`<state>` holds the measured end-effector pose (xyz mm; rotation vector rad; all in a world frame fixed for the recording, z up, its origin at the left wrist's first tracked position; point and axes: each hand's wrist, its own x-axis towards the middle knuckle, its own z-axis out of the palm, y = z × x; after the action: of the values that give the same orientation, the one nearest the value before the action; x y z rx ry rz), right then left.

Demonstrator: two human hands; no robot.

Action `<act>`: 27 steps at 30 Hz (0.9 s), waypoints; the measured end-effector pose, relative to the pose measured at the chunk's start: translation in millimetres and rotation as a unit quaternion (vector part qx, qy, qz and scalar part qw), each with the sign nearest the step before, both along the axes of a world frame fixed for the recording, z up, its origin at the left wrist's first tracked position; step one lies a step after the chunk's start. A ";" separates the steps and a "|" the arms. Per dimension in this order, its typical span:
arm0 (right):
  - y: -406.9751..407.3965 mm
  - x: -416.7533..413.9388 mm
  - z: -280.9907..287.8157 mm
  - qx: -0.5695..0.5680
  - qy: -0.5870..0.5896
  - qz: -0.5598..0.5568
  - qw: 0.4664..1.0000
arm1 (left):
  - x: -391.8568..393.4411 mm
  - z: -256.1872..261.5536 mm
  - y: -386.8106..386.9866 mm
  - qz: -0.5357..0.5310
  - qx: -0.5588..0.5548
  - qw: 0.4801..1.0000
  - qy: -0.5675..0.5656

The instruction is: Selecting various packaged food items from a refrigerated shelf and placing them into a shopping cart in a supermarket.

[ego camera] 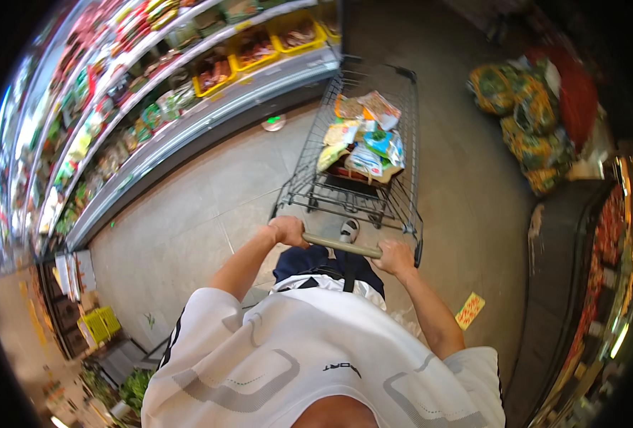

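Observation:
My left hand (pixel 289 231) grips the left end of a shopping cart's olive-grey handle (pixel 343 245). Around the right end of the same bar, my right hand (pixel 395 257) is closed. The wire shopping cart (pixel 413 160) stands in front of me with its basket pointing away. Several plastic packets of food (pixel 367 134) lie heaped in the basket, some white, some blue, some orange. Beneath them shows the edge of a brown carton or bag (pixel 386 175). One sandalled foot (pixel 350 230) is visible below the handle.
A refrigerated display case (pixel 198 136) runs along the left, close to the cart's front corner. Yellow trays (pixel 297 35) of meat sit on its shelf. Net bags of green produce (pixel 535 117) are piled at right, beyond a dark display stand (pixel 557 257). A yellow sign (pixel 470 310) lies on the floor.

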<state>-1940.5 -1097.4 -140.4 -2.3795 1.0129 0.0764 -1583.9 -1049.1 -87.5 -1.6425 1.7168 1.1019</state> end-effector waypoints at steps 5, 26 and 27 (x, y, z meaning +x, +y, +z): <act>0.8 -19.4 18.9 -0.024 -0.040 -0.009 0.999 | -25.9 3.5 19.8 0.040 -0.004 0.999 0.012; -48.3 -104.6 52.4 -0.086 -0.051 0.156 0.983 | -136.9 67.0 62.1 0.161 -0.049 0.986 0.009; -51.2 -111.9 54.8 -0.092 -0.063 0.160 0.981 | -145.7 68.4 62.9 0.162 -0.056 0.985 0.006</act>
<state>-2052.5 -1148.6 -85.6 -2.6608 0.5945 -0.0536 -1729.6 -986.2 -19.1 -2.0439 1.5791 1.1794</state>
